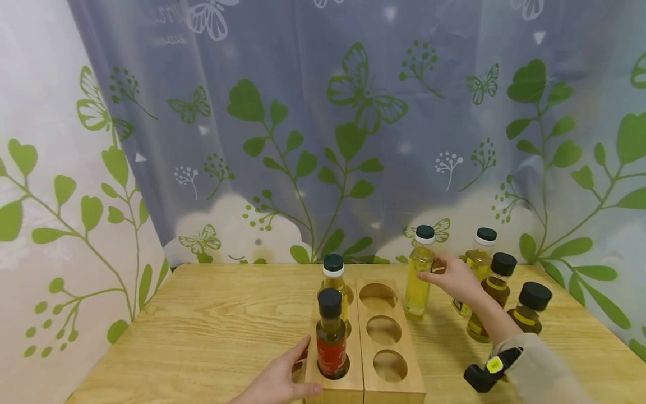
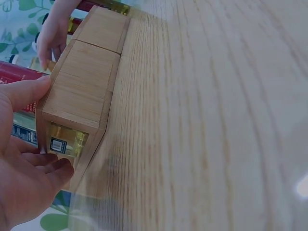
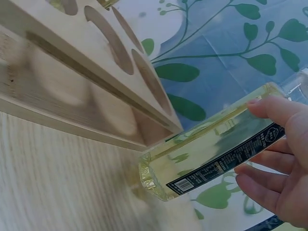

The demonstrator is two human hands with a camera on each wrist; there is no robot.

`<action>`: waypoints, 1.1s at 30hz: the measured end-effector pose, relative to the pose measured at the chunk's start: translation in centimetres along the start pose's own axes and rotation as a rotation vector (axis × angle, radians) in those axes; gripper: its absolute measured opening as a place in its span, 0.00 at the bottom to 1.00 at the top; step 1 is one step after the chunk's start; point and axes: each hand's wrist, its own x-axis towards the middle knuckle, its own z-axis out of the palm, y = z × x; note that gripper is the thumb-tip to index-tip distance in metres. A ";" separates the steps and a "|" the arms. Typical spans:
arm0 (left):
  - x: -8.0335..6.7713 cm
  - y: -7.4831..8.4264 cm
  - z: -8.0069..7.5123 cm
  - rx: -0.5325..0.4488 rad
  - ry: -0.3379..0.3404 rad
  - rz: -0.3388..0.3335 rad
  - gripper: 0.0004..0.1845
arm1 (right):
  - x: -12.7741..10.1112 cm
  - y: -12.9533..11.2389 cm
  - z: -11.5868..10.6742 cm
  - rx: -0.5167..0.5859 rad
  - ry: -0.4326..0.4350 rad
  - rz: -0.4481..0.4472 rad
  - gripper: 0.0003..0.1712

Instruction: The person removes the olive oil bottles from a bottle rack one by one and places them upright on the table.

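Pinch on my feed: right hand holds yellow bottle between thumb and fingers, upright beside right rack; I cannot tell whether its base touches the table. Left hand grips left rack at its near corner. Red-labelled bottle stands in left rack; three bottles stand farther right.

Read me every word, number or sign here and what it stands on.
No text is readable.
Red-labelled bottle: pale lettering, blurred.
Held oil bottle, right hand: dark label, barcode; print too small.
Racked oil bottle: barcode label, too small.
Yellow tag, right wrist: too small.
Curtain: faint script, upper left; illegible.
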 end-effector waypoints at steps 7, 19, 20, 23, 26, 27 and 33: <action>0.0 0.0 0.1 0.000 -0.002 0.004 0.49 | 0.2 0.3 1.1 0.065 -0.024 0.005 0.47; 0.0 0.1 0.0 0.026 0.002 -0.008 0.49 | 0.6 0.2 1.4 0.139 -0.060 0.012 0.46; 0.0 0.1 -0.1 0.033 0.004 -0.003 0.50 | 0.6 0.2 1.4 0.132 -0.057 0.007 0.47; 0.0 0.2 -0.1 0.029 0.004 0.004 0.50 | 0.5 0.2 1.4 0.118 -0.044 -0.011 0.46; -0.1 0.1 -0.1 0.011 -0.002 0.009 0.49 | 0.2 0.2 1.4 0.126 -0.030 -0.017 0.45; -0.1 0.1 -0.1 0.004 -0.004 0.010 0.49 | 0.1 0.1 1.3 0.134 -0.027 -0.016 0.45; -0.1 0.1 -0.1 -0.003 -0.004 0.006 0.49 | -1.1 -0.6 0.8 0.151 0.000 -0.023 0.44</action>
